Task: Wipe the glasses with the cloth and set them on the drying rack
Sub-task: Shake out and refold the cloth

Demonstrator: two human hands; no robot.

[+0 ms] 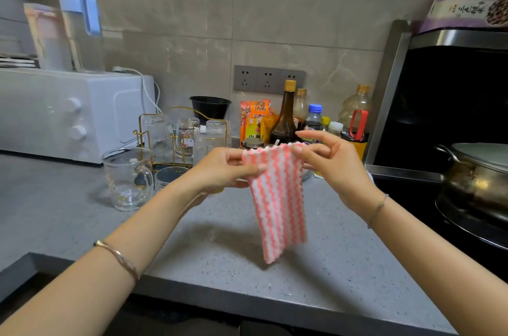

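A pink-and-white striped cloth (277,203) hangs above the grey counter, held up by its top edge. My left hand (222,168) pinches the cloth's top left corner and my right hand (330,162) pinches its top right corner. Behind my left hand stands a gold wire drying rack (171,137) with three glasses upside down on it, one with a cartoon print (187,136). A clear glass mug (127,179) with a handle stands on the counter left of the rack. A second glass (170,175) stands beside it, partly hidden by my left wrist.
A white microwave (71,113) with bottles on top fills the back left. Sauce bottles (286,115), snack packets and a black bowl (210,107) line the wall. A steel pot (478,173) sits on the stove at right. The counter's front edge (247,291) runs below the cloth.
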